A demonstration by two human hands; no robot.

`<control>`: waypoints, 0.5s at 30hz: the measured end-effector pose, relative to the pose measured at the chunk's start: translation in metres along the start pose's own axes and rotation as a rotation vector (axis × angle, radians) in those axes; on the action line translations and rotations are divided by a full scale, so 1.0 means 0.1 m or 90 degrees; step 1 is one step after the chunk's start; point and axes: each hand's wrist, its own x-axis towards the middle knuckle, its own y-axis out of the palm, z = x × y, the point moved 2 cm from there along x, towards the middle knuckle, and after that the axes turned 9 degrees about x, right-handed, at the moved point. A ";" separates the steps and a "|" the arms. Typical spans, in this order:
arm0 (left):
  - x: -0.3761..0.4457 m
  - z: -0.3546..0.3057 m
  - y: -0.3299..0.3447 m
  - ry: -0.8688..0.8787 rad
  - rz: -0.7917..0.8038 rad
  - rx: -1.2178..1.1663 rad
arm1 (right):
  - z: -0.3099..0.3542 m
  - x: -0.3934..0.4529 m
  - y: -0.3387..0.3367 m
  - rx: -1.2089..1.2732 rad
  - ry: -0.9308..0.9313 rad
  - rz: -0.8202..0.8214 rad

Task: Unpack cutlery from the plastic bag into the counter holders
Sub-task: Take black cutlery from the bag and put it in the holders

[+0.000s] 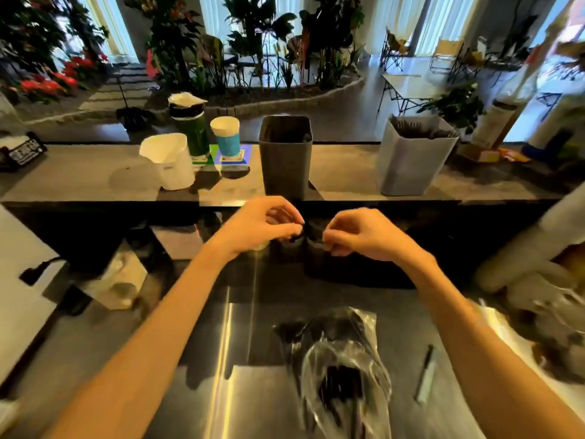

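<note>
Cutlery (306,231) pinched btwn both hands, below dark holder (286,153).

The bench (221,359) is shiny steel grey with pale yellow streaks of reflected light. On it lies a clear plastic bag (342,353) holding black cutlery (340,386). On the grey upper counter (79,175) stand a dark grey holder (286,156), a light grey holder (411,160) with dark cutlery inside, a white container (169,160), a green tube (191,128) with a black band and white top, and a blue cup (226,134) with a white rim. Red flowers (47,83) show among dark green plants (259,36) behind.
</note>
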 end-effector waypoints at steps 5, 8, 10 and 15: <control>-0.64 0.64 1.35 -0.129 0.246 -0.113 | -1.32 -0.73 0.94 -0.148 0.331 0.287; -0.98 0.81 1.98 -0.183 0.348 -0.106 | -1.85 -1.14 1.33 -0.127 0.472 0.301; -1.13 0.91 2.30 -0.215 0.370 -0.081 | -2.15 -1.28 1.44 -0.219 0.414 0.158; -1.23 1.19 2.69 -0.289 0.263 0.136 | -2.38 -1.47 1.51 -0.187 0.368 -0.142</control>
